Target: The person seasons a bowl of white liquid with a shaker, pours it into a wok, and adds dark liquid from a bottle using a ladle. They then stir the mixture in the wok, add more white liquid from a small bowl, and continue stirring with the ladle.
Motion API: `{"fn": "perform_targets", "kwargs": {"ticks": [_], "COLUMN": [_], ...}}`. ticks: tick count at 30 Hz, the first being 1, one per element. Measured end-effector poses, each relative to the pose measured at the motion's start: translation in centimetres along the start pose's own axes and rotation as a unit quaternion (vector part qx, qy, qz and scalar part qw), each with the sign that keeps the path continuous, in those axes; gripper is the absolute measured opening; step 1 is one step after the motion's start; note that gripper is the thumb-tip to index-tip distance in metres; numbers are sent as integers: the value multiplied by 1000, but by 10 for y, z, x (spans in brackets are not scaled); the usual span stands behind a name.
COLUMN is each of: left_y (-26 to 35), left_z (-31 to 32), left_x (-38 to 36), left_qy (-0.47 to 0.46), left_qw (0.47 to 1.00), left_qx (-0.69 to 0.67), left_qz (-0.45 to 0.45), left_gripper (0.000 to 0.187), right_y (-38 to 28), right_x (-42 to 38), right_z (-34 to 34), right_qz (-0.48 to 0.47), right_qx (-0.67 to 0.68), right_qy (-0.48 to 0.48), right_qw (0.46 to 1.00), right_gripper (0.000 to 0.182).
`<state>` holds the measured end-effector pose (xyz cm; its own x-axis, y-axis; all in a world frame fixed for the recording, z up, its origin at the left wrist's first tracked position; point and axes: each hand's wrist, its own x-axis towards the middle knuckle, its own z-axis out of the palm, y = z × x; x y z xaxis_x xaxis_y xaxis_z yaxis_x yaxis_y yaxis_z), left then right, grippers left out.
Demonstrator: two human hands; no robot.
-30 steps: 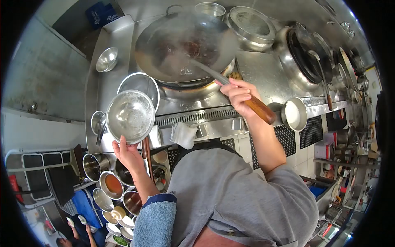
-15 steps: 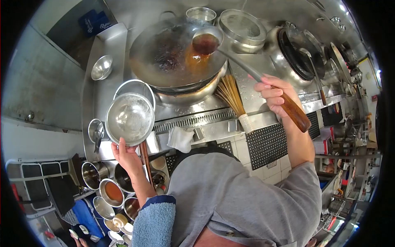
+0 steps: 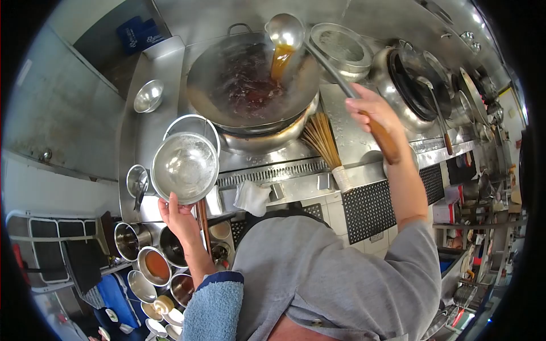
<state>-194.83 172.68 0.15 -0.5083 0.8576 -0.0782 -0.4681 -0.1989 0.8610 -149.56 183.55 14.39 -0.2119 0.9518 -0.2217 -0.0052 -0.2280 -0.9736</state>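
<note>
My right hand (image 3: pixel 372 111) grips the wooden handle of a long ladle (image 3: pixel 286 30). The ladle's bowl is tipped above the wok (image 3: pixel 199 94), and brown liquid (image 3: pixel 278 63) streams from it into the dark, bubbling liquid below. In front of the wok, my left hand (image 3: pixel 179 219) holds a metal bowl (image 3: pixel 185 168) by its near rim, thumb over the edge. Only a whitish film shows inside that bowl. A round metal ring (image 3: pixel 192 120) shows just behind it, partly hidden.
A bamboo brush (image 3: pixel 324 139) leans at the stove's front edge, right of the wok. A white cloth (image 3: pixel 251 198) hangs on the front ledge. A lidded metal pot (image 3: pixel 341 48) stands behind right. Several sauce containers (image 3: pixel 154 266) crowd the lower left. A small bowl (image 3: pixel 149 96) sits left of the wok.
The ladle has risen and turned over, from level and full to tipped and pouring. My right hand has tilted its handle. The bowl in my left hand has barely moved.
</note>
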Motion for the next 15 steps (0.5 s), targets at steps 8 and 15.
{"fn": "perform_targets", "kwargs": {"ticks": [8,15], "left_y": [8,4], "left_z": [-1,-3], "left_x": [-11,-10], "left_qy": [28,26], "left_qw": [999,999], "left_qx": [5,-1], "left_qz": [16,18], "left_gripper": [13,13], "right_y": [98,98], "right_x": [66,33], "right_z": [31,68], "right_qz": [20,160], "right_qx": [22,587], "right_qy": [-10,-150], "right_qw": [1000,779], "right_gripper": [54,26]}}
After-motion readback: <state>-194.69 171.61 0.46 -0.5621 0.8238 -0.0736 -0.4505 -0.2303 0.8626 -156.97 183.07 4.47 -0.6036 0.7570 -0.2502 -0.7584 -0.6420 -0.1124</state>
